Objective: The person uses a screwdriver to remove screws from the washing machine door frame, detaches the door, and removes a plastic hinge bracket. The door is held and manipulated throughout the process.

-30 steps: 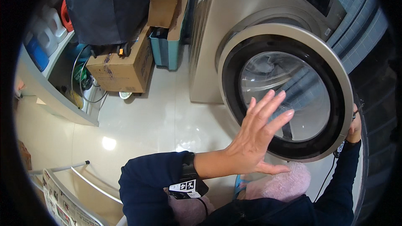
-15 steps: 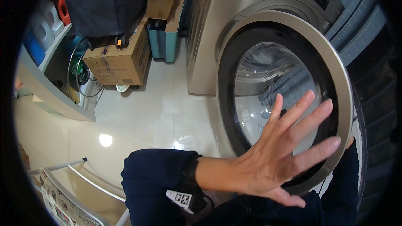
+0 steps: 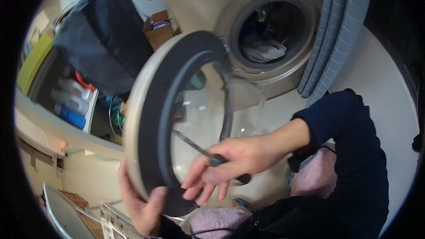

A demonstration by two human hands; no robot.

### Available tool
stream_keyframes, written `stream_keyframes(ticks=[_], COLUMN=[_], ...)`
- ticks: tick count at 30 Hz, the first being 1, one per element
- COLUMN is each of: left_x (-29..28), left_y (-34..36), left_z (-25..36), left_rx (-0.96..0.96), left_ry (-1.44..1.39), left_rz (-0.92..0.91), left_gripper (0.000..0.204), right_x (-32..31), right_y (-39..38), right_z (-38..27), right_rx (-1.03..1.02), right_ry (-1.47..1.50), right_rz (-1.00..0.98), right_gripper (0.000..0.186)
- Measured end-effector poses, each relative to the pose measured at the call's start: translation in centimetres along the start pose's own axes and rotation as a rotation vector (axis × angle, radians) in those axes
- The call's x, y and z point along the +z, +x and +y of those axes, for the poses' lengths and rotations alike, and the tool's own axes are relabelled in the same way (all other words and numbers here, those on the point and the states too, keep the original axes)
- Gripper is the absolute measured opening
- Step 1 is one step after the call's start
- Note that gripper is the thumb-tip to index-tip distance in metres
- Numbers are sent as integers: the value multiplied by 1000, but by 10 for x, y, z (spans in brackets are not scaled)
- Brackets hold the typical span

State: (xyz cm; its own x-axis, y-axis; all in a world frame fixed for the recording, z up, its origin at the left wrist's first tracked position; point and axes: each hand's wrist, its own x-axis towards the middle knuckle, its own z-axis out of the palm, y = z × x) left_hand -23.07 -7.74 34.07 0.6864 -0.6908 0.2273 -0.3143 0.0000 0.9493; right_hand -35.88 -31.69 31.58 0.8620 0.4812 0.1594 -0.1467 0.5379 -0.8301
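The round washing machine door (image 3: 152, 119), with a cream rim and dark inner ring, stands swung out at centre. My left hand (image 3: 141, 199) is closed on its lower left rim. My right hand (image 3: 239, 157) is curled round the dark handle of a metal-shafted tool (image 3: 195, 147), over the door's clear window, its fingertips beside the dark ring; whether they touch it I cannot tell. Behind, the machine's open drum (image 3: 265, 35) shows a light cloth (image 3: 263, 51) inside. Pink fluffy fabric (image 3: 312, 177) covers my knees.
At left are a large black bag (image 3: 97, 35), a cardboard box (image 3: 157, 35) and a shelf with bottles (image 3: 71, 110). A grey checked curtain (image 3: 332, 40) hangs beside the machine at right. A folded frame (image 3: 62, 210) stands at lower left.
The door has moved left, exposing the drum. My left hand has gone from spread fingers to gripping the rim; my right hand has come inward from the right edge with the tool.
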Motion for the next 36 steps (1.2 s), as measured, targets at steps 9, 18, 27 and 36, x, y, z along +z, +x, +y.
stream_keyframes(ticks=[9, 18, 27, 36], left_x=[-67, -112, -166, -164], left_y=[21, 88, 142, 186], left_z=[-41, -59, -86, -109], left_rx=[137, 316, 292, 347], left_ry=[441, 818, 904, 512], left_rz=[355, 564, 444, 662], left_gripper=[35, 53, 60, 70], right_x=[-154, -266, -312, -314], right_y=[-121, -77, -75, -48], right_z=[30, 156, 113, 139], right_rx=[-513, -299, 13, -290], right_ry=[-79, 421, 29, 74], right_rz=[870, 1199, 1163, 1125], right_gripper=[35, 56, 53, 34])
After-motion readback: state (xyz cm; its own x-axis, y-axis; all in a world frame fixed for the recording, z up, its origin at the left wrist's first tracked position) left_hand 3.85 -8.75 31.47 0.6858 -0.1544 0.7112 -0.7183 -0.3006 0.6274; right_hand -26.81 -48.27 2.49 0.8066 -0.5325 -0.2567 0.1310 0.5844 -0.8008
